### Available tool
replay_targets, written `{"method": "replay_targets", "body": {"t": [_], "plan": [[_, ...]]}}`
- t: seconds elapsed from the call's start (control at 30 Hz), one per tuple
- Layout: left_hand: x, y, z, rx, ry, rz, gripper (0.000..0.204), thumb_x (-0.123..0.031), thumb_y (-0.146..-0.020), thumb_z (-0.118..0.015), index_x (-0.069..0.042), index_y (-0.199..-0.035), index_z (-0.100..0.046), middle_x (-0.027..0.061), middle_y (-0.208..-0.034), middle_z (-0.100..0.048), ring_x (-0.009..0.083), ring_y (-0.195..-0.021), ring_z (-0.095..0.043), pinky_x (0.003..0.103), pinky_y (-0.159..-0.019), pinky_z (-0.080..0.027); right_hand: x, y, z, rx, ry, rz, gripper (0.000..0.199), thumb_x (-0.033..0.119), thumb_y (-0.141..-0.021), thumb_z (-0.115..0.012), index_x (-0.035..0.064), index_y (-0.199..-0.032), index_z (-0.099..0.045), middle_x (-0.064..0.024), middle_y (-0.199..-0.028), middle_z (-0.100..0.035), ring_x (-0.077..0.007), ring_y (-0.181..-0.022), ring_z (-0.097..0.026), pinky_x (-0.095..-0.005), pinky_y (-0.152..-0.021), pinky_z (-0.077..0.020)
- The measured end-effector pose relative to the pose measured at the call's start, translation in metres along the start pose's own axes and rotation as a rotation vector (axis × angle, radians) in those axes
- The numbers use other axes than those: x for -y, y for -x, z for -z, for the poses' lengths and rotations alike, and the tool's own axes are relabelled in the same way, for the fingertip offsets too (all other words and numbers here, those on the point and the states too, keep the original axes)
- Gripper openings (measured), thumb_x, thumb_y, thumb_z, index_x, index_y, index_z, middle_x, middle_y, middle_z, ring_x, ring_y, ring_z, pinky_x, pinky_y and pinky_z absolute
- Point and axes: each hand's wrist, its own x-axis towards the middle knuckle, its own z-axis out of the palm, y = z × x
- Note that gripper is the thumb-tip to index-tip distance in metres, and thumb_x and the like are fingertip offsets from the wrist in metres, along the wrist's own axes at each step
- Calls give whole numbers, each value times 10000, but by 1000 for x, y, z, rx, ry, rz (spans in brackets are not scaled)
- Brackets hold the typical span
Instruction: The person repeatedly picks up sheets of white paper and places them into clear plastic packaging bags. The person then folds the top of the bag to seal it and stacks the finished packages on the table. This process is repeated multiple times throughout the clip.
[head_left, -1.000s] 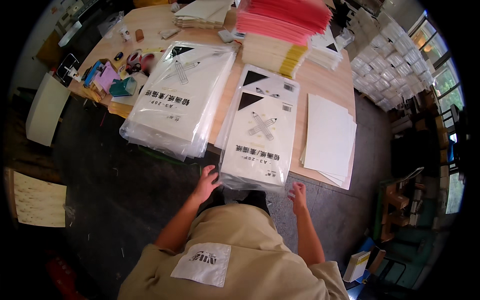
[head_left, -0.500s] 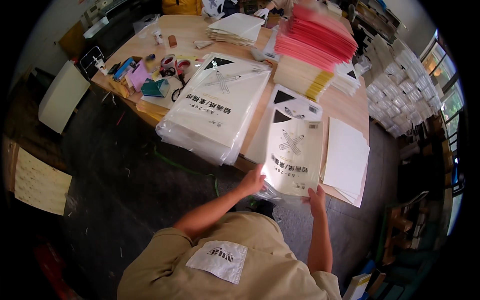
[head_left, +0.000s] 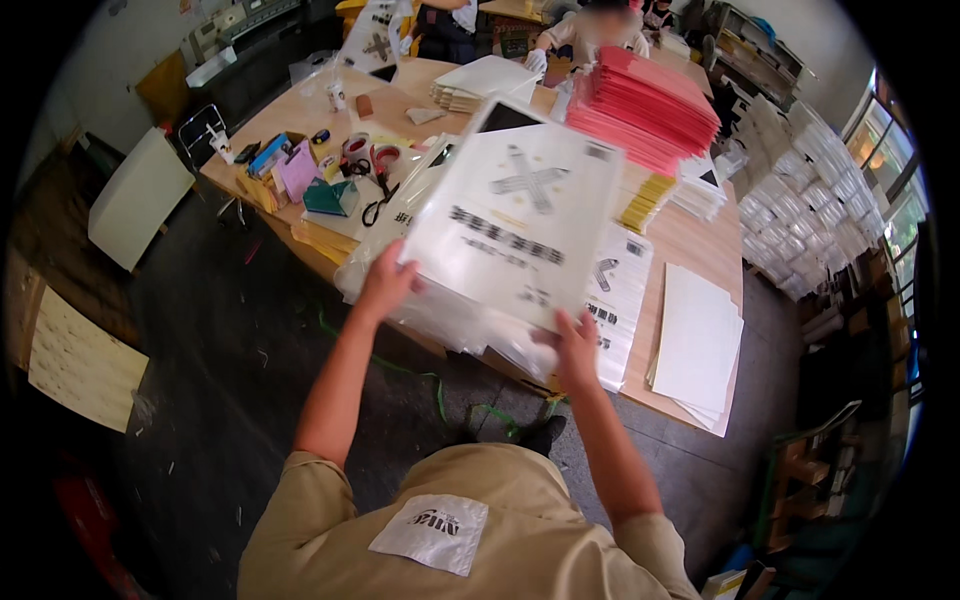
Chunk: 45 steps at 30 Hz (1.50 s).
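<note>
Both hands gripped the lower edge of a clear-wrapped white packet (head_left: pixel 515 220): left hand (head_left: pixel 388 285), right hand (head_left: pixel 572 345), lifted above a packet stack (head_left: pixel 620 300) on the surface (head_left: pixel 690 245).

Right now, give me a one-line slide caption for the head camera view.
Both hands, left hand and right hand, lift a clear-bagged white packet above the wooden table.
</note>
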Motion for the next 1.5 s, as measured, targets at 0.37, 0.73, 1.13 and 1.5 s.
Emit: {"method": "replay_targets", "body": {"t": [0.37, 0.73, 1.13, 1.5], "plan": [[57, -41, 57, -156, -968, -90, 485, -244, -842, -701, 49, -1196, -546, 245, -1069, -637, 333, -957, -652, 431, -813, -514, -83, -74, -12, 104, 554, 30, 547, 231, -884, -695, -96, -1255, -461, -224, -953, -668, -280, -823, -664, -366, -732, -534], [156, -93, 80, -132, -604, 23, 703, -329, -876, -691, 36, -1407, -410, 274, -1304, -541, 414, -1218, -520, 445, -1026, -413, -127, -97, -91, 134, 975, 0, 1141, 439, -824, -715, -199, -1427, 16, -428, -1491, -122, -494, -1432, -171, -435, -1173, -230], [-13, 32, -58, -334, -648, -583, 360, -113, -884, -639, 18, -1212, -575, 193, -1235, -588, 370, -1155, -544, 468, -1044, -391, -55, -48, 293, 193, 1452, 314, 373, 197, -783, -764, 122, -1144, -705, -67, -1416, -539, -300, -1394, -386, -445, -1118, -329], [-2, 84, -285, 206, -565, -366, 344, -126, -810, -738, -53, -1132, -642, 110, -1154, -628, 329, -1087, -570, 432, -980, -426, -44, -96, 309, 269, 1212, 433, 109, 163, -750, -765, 106, -841, -744, -14, -1166, -672, -273, -1132, -550, -406, -928, -471]]}}
